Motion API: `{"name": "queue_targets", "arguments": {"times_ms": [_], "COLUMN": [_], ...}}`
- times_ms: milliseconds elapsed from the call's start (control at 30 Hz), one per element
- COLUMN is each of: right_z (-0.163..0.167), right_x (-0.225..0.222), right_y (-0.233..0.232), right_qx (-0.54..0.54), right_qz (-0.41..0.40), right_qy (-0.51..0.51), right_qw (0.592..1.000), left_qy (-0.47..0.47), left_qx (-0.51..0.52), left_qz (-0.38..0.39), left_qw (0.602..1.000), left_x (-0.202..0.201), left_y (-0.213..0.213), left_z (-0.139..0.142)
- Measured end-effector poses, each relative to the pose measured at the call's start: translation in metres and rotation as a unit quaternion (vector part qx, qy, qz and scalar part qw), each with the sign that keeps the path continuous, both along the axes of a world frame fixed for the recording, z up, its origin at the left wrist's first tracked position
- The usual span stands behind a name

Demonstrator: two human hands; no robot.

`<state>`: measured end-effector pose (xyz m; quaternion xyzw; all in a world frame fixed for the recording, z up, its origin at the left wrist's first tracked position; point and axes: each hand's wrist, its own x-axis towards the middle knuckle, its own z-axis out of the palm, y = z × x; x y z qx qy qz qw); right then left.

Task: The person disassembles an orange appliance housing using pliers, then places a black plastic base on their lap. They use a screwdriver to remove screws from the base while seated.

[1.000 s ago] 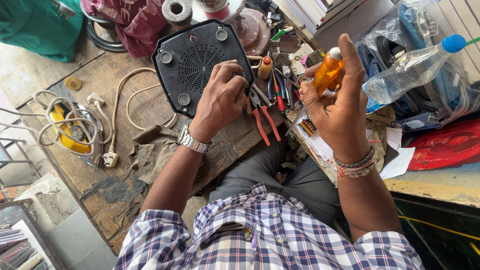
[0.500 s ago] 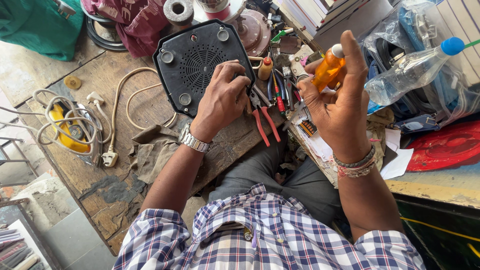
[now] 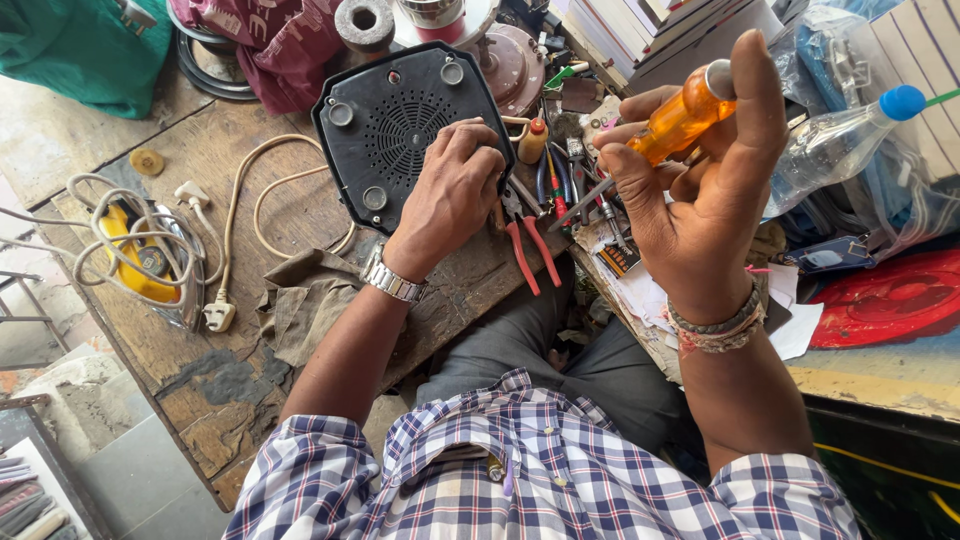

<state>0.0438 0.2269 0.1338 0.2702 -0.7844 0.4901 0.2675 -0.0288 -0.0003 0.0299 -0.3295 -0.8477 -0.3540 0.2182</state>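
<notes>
My left hand (image 3: 452,192) rests on the lower right corner of a black appliance base (image 3: 400,125) that lies bottom-up on the worn wooden bench, fingers curled over its edge. It has round feet and a circular vent grille. My right hand (image 3: 700,190) is raised above the bench and grips an orange-handled screwdriver (image 3: 675,122), whose metal shaft points down and left. Red-handled pliers (image 3: 530,250) lie just right of my left hand.
A cream power cord with a plug (image 3: 218,316) loops left of the appliance. A yellow clothes iron (image 3: 140,260) lies at the far left. A crumpled rag (image 3: 305,300), a clear plastic bottle (image 3: 850,140), small tools and papers crowd the bench. A red object (image 3: 890,300) lies at right.
My right hand has turned the screwdriver in its fingers and lifted it slightly higher. My left hand stays on the appliance base.
</notes>
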Motion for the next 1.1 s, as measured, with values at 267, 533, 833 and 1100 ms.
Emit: {"name": "queue_targets", "arguments": {"times_ms": [267,533,833,1100], "right_z": [-0.01,-0.011,-0.002,0.001], "right_x": [-0.001,-0.003,-0.051,-0.066], "right_y": [0.008,0.008,-0.017,-0.04], "right_qx": [0.016,-0.007,-0.022,-0.002], "right_qz": [-0.036,-0.025,0.013,0.036], "right_qy": [-0.002,0.004,0.095,0.065], "right_qw": [0.999,1.0,0.995,0.997], "left_qy": [-0.004,-0.026,-0.072,-0.064], "left_qx": [0.003,0.013,0.045,0.036], "left_qz": [-0.014,0.01,-0.008,-0.014], "left_qw": [1.0,1.0,0.996,0.997], "left_x": [0.002,0.003,0.001,-0.005], "left_y": [-0.001,0.002,-0.003,-0.009], "left_z": [0.003,0.003,0.004,-0.002]}}
